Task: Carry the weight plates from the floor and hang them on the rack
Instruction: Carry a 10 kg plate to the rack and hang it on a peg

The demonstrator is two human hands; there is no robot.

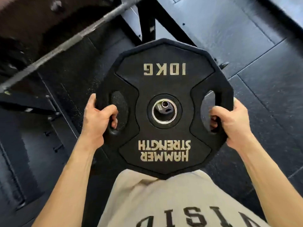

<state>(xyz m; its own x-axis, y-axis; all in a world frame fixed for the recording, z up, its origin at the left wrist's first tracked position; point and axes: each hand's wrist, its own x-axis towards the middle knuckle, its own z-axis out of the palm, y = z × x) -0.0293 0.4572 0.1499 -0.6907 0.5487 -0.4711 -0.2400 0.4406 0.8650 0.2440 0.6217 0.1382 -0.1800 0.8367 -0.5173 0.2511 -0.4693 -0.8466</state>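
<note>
Dark rubber gym flooring [246, 46] fills our view from above, with a blurred steel barbell [65, 45] slanting across at ten o'clock and a black frame upright [146, 18] at twelve, likely part of the rack. At the centre we hold a black twelve-sided weight plate [164, 89], marked 10KG, flat in front of our beige shirt [164, 202], lettering upside down to us. Our left hand [96, 122] grips the nine o'clock cut-out, fingers curled together through the slot; our right hand [232, 123] does the same at three o'clock. We judge this even two-sided grip keeps the plate level and its steel-ringed centre hole [164, 111] in sight for lining up with a peg. Through that hole a small fitting shows below; we cannot tell what it is.
</note>
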